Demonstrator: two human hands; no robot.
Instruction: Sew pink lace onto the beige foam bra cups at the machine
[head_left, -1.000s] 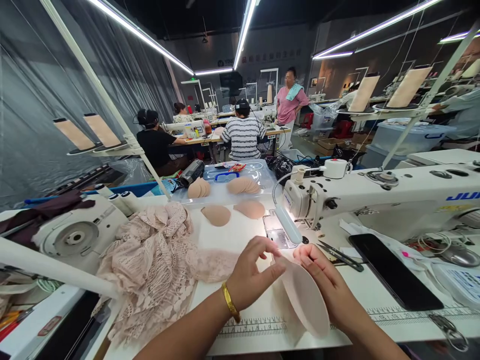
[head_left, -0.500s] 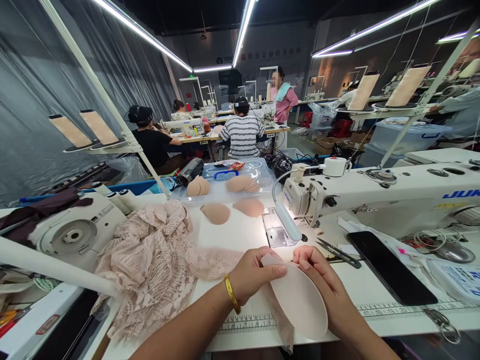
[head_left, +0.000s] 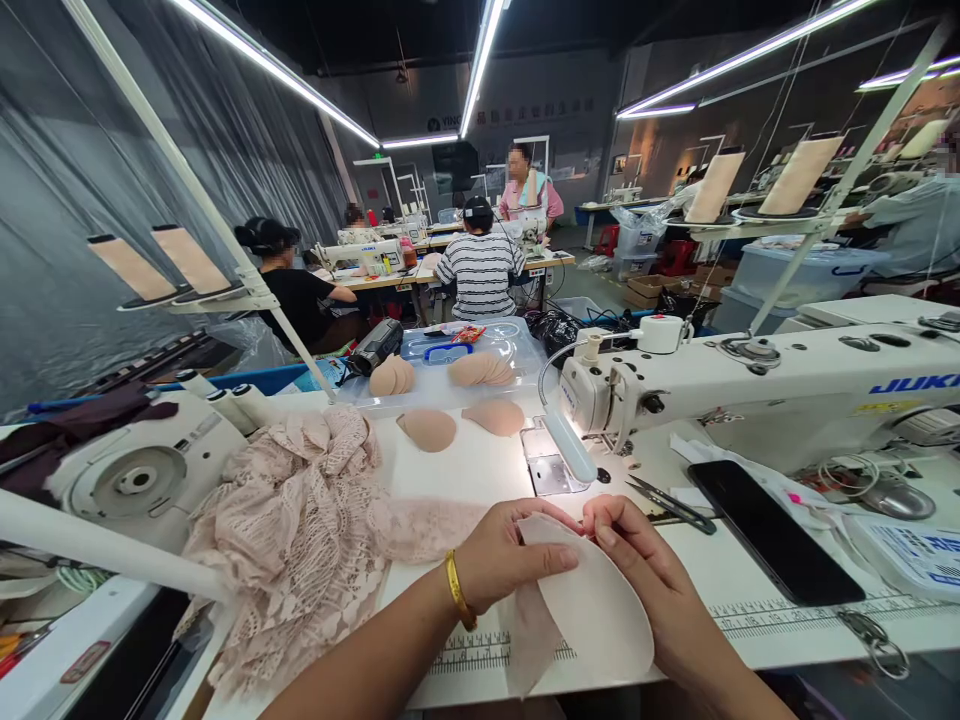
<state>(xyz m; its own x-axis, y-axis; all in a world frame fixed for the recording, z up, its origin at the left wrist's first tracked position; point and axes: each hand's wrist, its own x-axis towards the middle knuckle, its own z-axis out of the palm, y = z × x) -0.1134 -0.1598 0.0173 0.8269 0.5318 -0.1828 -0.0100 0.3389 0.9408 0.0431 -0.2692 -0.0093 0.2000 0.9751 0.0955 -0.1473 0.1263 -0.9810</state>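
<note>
My left hand (head_left: 510,555) grips a pale beige bra cup (head_left: 604,615) at its upper left edge, thumb lying on top and the other fingers behind. Thin sheer fabric (head_left: 531,640) hangs down beside the cup on its left. At the cup's top edge, the fingertips of my right hand (head_left: 641,550) are pinched together, while its palm rests along the right rim. What lies between those fingertips is too small to make out. Beyond my hands are two more bra cups, a left one (head_left: 429,430) and a right one (head_left: 495,417), lying on the white table.
Crumpled beige lace (head_left: 300,540) covers the table's left side. To the right stand a JUKI sewing machine (head_left: 757,375) with its lamp (head_left: 570,445), thread snips (head_left: 671,503) and a black phone (head_left: 772,530). Stacked cups (head_left: 481,369) lie on a clear plastic box (head_left: 525,345). Co-workers sit farther back.
The sheer fabric has swung left and spread out under the cup. Both hands keep their hold, with small finger shifts. In the background, a standing person has turned and leaned toward a machine.
</note>
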